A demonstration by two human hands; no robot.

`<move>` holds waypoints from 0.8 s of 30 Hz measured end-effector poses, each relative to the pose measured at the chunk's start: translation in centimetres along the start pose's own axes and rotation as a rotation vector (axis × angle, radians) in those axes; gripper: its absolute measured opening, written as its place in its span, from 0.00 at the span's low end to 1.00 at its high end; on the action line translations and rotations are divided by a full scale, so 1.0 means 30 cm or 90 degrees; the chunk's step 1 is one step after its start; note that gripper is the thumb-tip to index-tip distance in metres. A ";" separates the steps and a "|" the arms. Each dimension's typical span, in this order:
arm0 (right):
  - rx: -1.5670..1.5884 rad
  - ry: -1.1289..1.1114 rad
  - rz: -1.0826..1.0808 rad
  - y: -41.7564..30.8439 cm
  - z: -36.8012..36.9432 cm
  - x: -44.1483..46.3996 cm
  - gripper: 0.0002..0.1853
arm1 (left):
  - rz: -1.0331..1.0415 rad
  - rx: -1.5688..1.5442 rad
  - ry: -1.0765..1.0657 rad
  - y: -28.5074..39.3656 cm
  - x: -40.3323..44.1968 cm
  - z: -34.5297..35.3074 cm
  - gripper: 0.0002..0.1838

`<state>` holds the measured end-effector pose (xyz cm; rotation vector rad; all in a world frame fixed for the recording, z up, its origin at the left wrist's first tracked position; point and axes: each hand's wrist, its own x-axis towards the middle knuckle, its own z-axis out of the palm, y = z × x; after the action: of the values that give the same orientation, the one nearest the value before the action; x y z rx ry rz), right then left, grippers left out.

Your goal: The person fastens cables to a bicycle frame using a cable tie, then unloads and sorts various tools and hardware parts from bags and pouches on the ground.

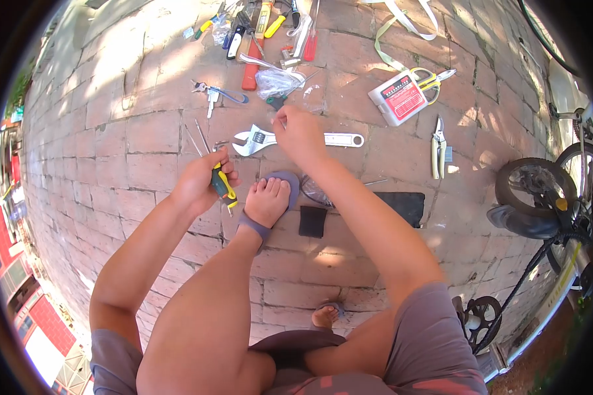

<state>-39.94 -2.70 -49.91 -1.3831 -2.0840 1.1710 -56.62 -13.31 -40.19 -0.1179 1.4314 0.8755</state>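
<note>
My left hand [207,172] is closed round a screwdriver [223,187] with a yellow and dark green handle; thin metal shafts stick up beyond the fingers. My right hand [295,128] hangs over the handle of a silver adjustable wrench [255,139] lying on the bricks. Its fingers are pinched together at a dark green piece [277,102], and whether they grip it cannot be made out. Just above that piece lies a clear plastic bag [275,83]. Keys with a blue strap [213,93] rest to the upper left.
Assorted tools, among them a red-handled one [250,76], lie at the top. A red and white box [402,100], yellow-handled scissors [429,81] and pruning shears [437,148] are at the right. Black pouches [312,222] lie near my foot [268,201]; a bicycle wheel [530,187] stands far right.
</note>
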 end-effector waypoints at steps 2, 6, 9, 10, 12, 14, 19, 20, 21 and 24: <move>-0.149 0.098 0.020 0.058 0.091 0.063 0.15 | -0.038 -0.032 -0.014 0.014 -0.009 0.009 0.14; -0.207 0.092 0.034 0.061 0.102 0.118 0.16 | -0.066 -0.020 -0.083 0.034 -0.001 -0.042 0.16; 0.035 0.099 -0.022 -0.038 -0.026 0.033 0.16 | -0.053 -0.026 -0.069 0.059 0.003 -0.067 0.19; 0.123 0.086 -0.059 -0.066 -0.056 -0.002 0.16 | -0.050 -0.047 -0.090 0.064 0.002 -0.064 0.19; 0.159 -0.033 -0.191 -0.138 -0.100 -0.097 0.15 | -0.043 -0.081 -0.134 0.080 -0.003 -0.044 0.19; 0.155 -0.085 -0.295 -0.186 -0.093 -0.185 0.16 | -0.003 -0.057 -0.101 0.080 -0.024 0.013 0.18; 0.212 -0.126 -0.405 -0.186 -0.123 -0.288 0.14 | -0.013 0.156 -0.066 0.028 0.007 0.045 0.12; 0.230 -0.147 -0.400 -0.167 -0.146 -0.299 0.13 | -0.029 0.127 -0.084 0.016 0.005 0.042 0.11; 0.159 -0.169 -0.382 -0.109 -0.176 -0.308 0.09 | -0.044 0.097 -0.102 0.010 0.005 0.023 0.11; -0.160 -0.157 -0.150 0.122 -0.304 -0.317 0.06 | -0.057 0.096 -0.109 0.003 -0.019 0.019 0.13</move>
<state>-27.32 -6.57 -46.31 -1.0964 -2.5611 1.0550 -56.15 -13.19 -39.53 0.0062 1.3153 0.6850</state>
